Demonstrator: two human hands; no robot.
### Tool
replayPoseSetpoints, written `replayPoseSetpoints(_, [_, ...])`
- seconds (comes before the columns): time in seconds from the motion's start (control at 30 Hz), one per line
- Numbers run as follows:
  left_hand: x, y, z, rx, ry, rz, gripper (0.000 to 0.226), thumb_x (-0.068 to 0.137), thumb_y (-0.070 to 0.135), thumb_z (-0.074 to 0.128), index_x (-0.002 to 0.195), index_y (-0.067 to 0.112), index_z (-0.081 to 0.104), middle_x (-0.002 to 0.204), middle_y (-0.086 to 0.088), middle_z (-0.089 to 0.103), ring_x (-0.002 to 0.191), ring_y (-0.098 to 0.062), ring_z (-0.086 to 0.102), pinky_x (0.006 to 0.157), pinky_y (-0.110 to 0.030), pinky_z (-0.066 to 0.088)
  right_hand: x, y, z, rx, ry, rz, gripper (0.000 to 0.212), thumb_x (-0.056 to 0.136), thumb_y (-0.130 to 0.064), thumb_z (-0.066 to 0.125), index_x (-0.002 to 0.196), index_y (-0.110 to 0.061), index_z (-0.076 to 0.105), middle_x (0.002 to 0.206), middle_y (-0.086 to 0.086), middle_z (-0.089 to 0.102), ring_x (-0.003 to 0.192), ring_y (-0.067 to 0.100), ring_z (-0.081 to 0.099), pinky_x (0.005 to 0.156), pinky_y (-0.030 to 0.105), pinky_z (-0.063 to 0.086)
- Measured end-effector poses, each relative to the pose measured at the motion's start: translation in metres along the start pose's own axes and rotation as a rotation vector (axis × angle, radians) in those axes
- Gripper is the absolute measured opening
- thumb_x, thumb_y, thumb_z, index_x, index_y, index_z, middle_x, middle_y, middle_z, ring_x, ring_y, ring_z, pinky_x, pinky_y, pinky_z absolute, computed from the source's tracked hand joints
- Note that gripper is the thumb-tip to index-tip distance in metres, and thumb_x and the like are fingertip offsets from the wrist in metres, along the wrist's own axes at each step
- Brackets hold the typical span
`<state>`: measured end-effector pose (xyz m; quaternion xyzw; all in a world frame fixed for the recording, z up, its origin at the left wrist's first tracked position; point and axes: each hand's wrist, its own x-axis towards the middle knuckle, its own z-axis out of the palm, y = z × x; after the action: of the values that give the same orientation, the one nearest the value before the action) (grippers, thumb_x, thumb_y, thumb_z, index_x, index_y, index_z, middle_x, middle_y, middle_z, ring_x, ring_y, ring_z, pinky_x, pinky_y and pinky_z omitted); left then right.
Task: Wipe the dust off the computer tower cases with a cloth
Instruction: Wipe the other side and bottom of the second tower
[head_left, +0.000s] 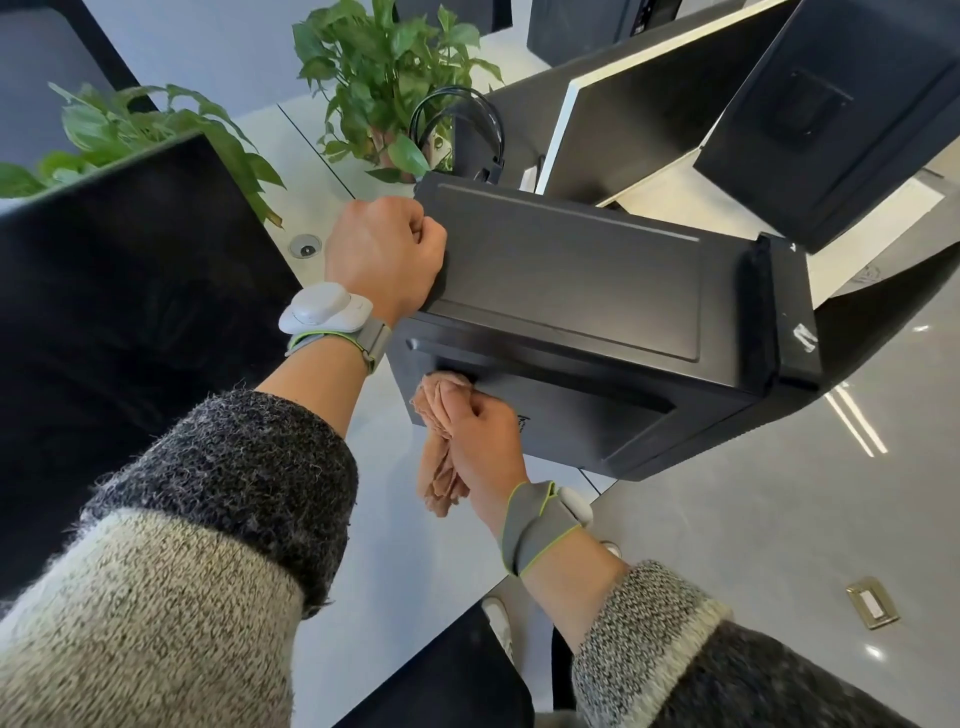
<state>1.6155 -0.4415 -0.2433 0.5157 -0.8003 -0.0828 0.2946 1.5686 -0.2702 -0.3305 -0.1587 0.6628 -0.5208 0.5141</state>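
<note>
Presently, the fingers (480, 413) of the right hand (485, 447) are curled tight around a bunched tan cloth (441, 410). They press its upper fold against the near side panel of the computer tower case (571, 280), at the left end of a recessed groove. The loose tail of the cloth hangs below the palm. The left hand (384, 254) is closed over the top left corner of the case, fingers folded round the edge, apparently to steady it. The case stands on the pale desk (400, 561), close to its front edge.

Judgement: the wiping step is in hand on the side panel, at the left end of the groove. Whether the top face and the rest of the side are clean or dusty cannot be told from this view.

The next move calls for drawing the cloth rightward along the groove under steady pressure. The left hand should brace the case so that it does not slide toward the desk edge. Another dark case (831, 130) stands behind to the right, with neither hand on it.
</note>
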Motion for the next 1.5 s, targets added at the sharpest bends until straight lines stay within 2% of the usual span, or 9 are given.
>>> replayPoseSetpoints(0.13, [-0.001,0.002,-0.001,0.031,0.004,-0.023,0.035,0.088,0.030,0.048,0.060,0.010,0.037,0.056,-0.003,0.033,0.059,-0.029,0.038,0.046,-0.029,0.022,0.004,0.011,0.011,0.091,0.077,0.065,0.037,0.110,-0.018,0.054,0.085,-0.007,0.078,0.082,-0.002,0.079,0.085,0.012,0.076,0.079,0.024,0.054])
replayPoseSetpoints(0.33, [-0.001,0.003,-0.001,0.034,0.009,-0.026,0.034,0.087,0.029,0.048,0.061,0.009,0.038,0.055,-0.002,0.031,0.058,-0.028,0.036,0.046,-0.030,0.023,-0.001,0.001,0.004,0.073,0.034,-0.020,0.036,0.111,-0.029,0.054,0.100,-0.006,0.081,0.091,-0.003,0.082,0.085,0.010,0.076,0.076,0.026,0.060])
replayPoseSetpoints(0.53, [-0.004,0.004,-0.004,0.024,0.013,-0.027,0.034,0.088,0.030,0.048,0.063,0.007,0.044,0.058,-0.008,0.042,0.059,-0.033,0.044,0.048,-0.032,0.029,0.010,0.014,0.002,0.048,0.043,0.049,0.036,0.109,-0.024,0.056,0.085,-0.012,0.079,0.098,0.007,0.082,0.081,0.006,0.075,0.084,0.026,0.053])
replayPoseSetpoints(0.7, [-0.003,0.003,-0.002,0.024,0.009,-0.020,0.035,0.088,0.030,0.048,0.063,0.007,0.043,0.058,-0.008,0.041,0.058,-0.031,0.042,0.048,-0.032,0.028,-0.002,0.004,-0.002,0.012,0.053,-0.030,0.040,0.110,-0.036,0.054,0.091,-0.012,0.080,0.083,-0.003,0.080,0.065,0.012,0.071,0.054,0.022,0.050])
replayPoseSetpoints(0.93, [-0.004,0.005,-0.005,0.017,-0.002,-0.013,0.036,0.090,0.028,0.048,0.060,0.011,0.036,0.055,-0.002,0.031,0.056,-0.024,0.030,0.047,-0.030,0.022,0.009,0.012,0.001,0.021,0.068,0.046,0.035,0.108,-0.025,0.059,0.096,-0.001,0.080,0.095,0.005,0.082,0.077,0.004,0.073,0.079,0.022,0.053])
replayPoseSetpoints(1.2, [-0.004,0.007,-0.007,0.042,-0.006,-0.006,0.036,0.091,0.027,0.049,0.060,0.012,0.037,0.056,-0.004,0.032,0.057,-0.025,0.031,0.047,-0.030,0.019,0.008,0.013,-0.005,0.003,0.037,-0.028,0.034,0.111,-0.026,0.055,0.104,-0.004,0.080,0.085,-0.002,0.079,0.070,-0.002,0.071,0.063,0.011,0.052])
replayPoseSetpoints(1.33, [-0.005,0.006,-0.007,0.043,0.005,0.000,0.037,0.090,0.027,0.049,0.059,0.013,0.034,0.055,-0.002,0.030,0.057,-0.025,0.031,0.047,-0.030,0.018,0.007,0.014,-0.002,-0.034,0.070,0.079,0.039,0.108,-0.034,0.058,0.092,-0.006,0.079,0.079,0.001,0.079,0.062,0.014,0.069,0.054,0.022,0.049])
replayPoseSetpoints(1.4, [-0.005,0.005,-0.006,0.039,0.004,-0.005,0.038,0.091,0.027,0.049,0.059,0.012,0.035,0.055,-0.003,0.032,0.057,-0.026,0.032,0.047,-0.030,0.019,0.002,0.011,-0.001,-0.013,0.069,0.060,0.044,0.109,-0.038,0.055,0.091,-0.004,0.077,0.071,0.003,0.072,0.051,0.019,0.060,0.043,0.021,0.043])
replayPoseSetpoints(1.5, [-0.003,0.005,-0.006,0.032,0.005,0.000,0.038,0.091,0.027,0.049,0.058,0.012,0.035,0.055,-0.003,0.032,0.056,-0.026,0.033,0.047,-0.030,0.020,0.000,0.006,-0.003,0.002,0.064,-0.016,0.041,0.110,-0.038,0.053,0.093,-0.012,0.079,0.075,0.000,0.075,0.057,0.018,0.064,0.044,0.023,0.045])
